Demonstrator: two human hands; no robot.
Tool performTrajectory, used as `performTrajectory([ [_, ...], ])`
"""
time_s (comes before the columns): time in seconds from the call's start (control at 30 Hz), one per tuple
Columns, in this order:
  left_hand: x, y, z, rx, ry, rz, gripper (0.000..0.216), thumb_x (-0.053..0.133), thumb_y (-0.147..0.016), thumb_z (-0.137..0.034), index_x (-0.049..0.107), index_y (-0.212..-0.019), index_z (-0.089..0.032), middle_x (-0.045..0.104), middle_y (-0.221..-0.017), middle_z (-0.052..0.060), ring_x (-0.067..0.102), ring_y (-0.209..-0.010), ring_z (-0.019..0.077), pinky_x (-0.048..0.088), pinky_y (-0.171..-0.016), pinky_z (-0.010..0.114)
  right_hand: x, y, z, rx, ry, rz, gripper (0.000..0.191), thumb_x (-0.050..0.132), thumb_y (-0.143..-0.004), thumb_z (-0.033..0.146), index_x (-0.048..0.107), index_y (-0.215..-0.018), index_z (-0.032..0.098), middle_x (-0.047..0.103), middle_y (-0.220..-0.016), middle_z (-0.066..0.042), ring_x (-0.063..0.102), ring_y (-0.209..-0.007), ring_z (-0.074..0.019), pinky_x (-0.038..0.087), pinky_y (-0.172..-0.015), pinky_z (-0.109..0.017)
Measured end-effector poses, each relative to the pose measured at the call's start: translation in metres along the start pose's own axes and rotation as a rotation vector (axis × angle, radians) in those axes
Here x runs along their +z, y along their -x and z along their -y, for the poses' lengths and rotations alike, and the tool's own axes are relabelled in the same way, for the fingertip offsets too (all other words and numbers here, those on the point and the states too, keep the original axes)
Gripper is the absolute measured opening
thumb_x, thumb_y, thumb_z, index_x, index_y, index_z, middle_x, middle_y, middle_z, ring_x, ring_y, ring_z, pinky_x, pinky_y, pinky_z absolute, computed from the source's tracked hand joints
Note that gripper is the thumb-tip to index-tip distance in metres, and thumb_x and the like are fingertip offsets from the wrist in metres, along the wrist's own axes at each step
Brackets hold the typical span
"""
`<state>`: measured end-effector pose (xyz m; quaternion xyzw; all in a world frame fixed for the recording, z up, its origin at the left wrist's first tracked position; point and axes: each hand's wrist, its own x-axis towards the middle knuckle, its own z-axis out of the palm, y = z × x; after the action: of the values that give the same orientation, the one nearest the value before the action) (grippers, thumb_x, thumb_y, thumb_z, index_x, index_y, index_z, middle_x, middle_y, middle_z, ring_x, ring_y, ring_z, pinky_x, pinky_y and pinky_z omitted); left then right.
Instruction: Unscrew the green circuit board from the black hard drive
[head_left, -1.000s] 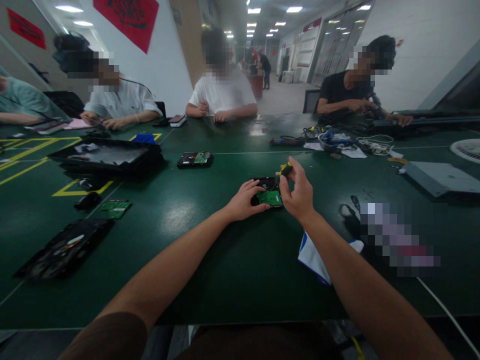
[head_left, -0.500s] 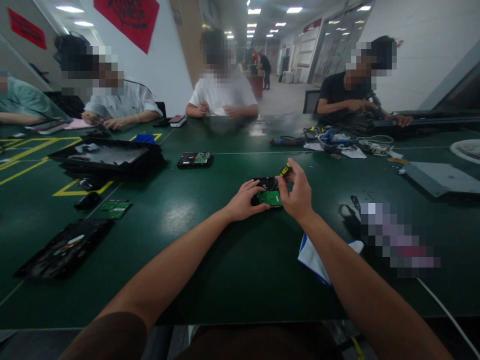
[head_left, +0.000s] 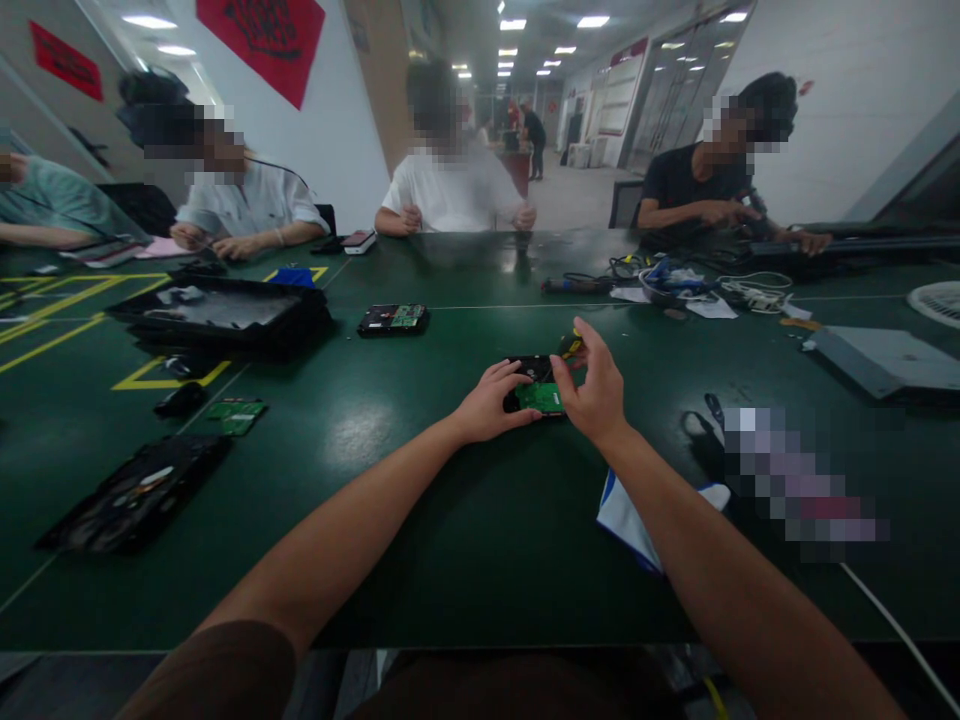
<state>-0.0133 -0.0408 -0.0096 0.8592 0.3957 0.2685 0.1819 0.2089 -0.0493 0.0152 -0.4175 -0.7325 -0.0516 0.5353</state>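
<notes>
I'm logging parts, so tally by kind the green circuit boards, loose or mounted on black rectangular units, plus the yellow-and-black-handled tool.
Black rectangular units showing a mounted green circuit board: 2 (near unit at the left hand, far unit)
Loose green circuit board: 1
Yellow-and-black-handled tool in the right hand: 1
Total: 4

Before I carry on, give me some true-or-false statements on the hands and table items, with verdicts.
1. The left hand holds the screwdriver. False: the right hand holds it; the left is on the near drive.
2. A second drive lies beyond the near one. True.
3. The cloth lies by the left forearm. False: it shows either side of the right forearm.
4. A loose board lies left of the left hand. True.
</notes>
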Motion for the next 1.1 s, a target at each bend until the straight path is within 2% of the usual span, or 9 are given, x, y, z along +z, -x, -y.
performTrajectory([
  [0.13,-0.0005,-0.0002,-0.0002,-0.001,-0.004,0.0,0.069,0.079,-0.085,-0.06,0.062,-0.14,-0.021,0.044,-0.166,0.017,0.03,-0.16,0.0382,0.028,-0.129,0.061,-0.0017,0.0001,-0.0013,0.02,-0.013,0.023,0.062,0.048,-0.106,0.036,0.03,-0.165,0.03,0.056,-0.155,-0.013,0.07,-0.121,-0.0306,0.063,-0.1,-0.053],
  [0.33,-0.0015,-0.0006,-0.0013,0.003,0.013,0.001,0.066,0.081,-0.084,-0.058,0.063,-0.138,-0.023,0.047,-0.165,0.015,0.03,-0.16,0.0376,0.028,-0.13,0.061,-0.0024,0.0001,-0.0023,0.026,0.005,-0.012,0.065,0.059,-0.101,0.041,0.036,-0.161,0.031,0.061,-0.146,-0.013,0.071,-0.106,-0.029,0.067,-0.087,-0.051],
  [0.5,-0.0013,-0.0002,-0.0016,-0.004,0.005,-0.003,0.067,0.08,-0.085,-0.059,0.063,-0.139,-0.022,0.047,-0.165,0.015,0.03,-0.16,0.0378,0.028,-0.129,0.062,-0.0021,-0.0008,-0.0024,0.027,-0.036,0.001,0.06,0.049,-0.105,0.035,0.034,-0.163,0.029,0.059,-0.15,-0.014,0.071,-0.112,-0.0273,0.065,-0.096,-0.049],
  [0.7,0.0001,-0.0003,0.0009,0.017,-0.002,-0.005,0.067,0.08,-0.086,-0.058,0.063,-0.139,-0.02,0.046,-0.165,0.017,0.03,-0.16,0.0369,0.028,-0.13,0.06,-0.0033,0.0002,-0.0016,0.048,-0.023,-0.033,0.061,0.061,-0.101,0.041,0.042,-0.157,0.028,0.063,-0.143,-0.014,0.073,-0.104,-0.028,0.068,-0.087,-0.049],
  [0.9,0.0004,-0.001,0.0003,-0.006,-0.001,-0.001,0.068,0.081,-0.084,-0.059,0.063,-0.139,-0.023,0.046,-0.165,0.015,0.031,-0.16,0.038,0.028,-0.129,0.062,-0.0024,0.0007,-0.0013,0.043,-0.042,-0.023,0.06,0.052,-0.105,0.037,0.035,-0.162,0.03,0.06,-0.15,-0.014,0.075,-0.103,-0.0258,0.067,-0.092,-0.049],
  [1.1,0.0005,-0.0007,0.0011,0.004,-0.008,-0.002,0.068,0.081,-0.085,-0.058,0.063,-0.139,-0.021,0.046,-0.165,0.017,0.03,-0.16,0.0378,0.028,-0.13,0.06,-0.0029,0.0007,-0.0024,0.043,-0.017,-0.045,0.062,0.061,-0.101,0.04,0.041,-0.158,0.029,0.063,-0.143,-0.014,0.075,-0.097,-0.0266,0.069,-0.084,-0.049],
])
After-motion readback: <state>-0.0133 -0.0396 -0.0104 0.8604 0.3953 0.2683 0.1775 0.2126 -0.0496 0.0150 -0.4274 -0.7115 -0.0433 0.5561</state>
